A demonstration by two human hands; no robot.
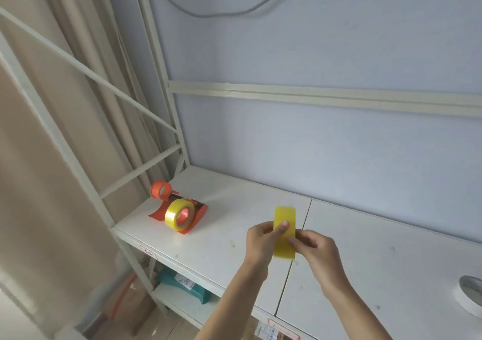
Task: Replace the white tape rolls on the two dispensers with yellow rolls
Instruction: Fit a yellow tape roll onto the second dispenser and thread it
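White laminate shelf top [234,238] on a cream metal rack frame [146,167], pale blue wall [313,144] behind, beige curtain [65,105] at left, grey cable [221,13] looping across the wall. Orange plastic tape dispenser [182,209] lies on its side near the shelf's left end, glossy yellow tape roll [178,216] mounted on it, hub facing the camera, handle pointing back-left. Second yellow tape roll [284,232] held edge-on above mid-shelf, axis running left-right. Left hand [263,240] grips it, thumb on the band; right hand [313,248] pinches its right edge. White tape roll [469,295] lies flat at far right.
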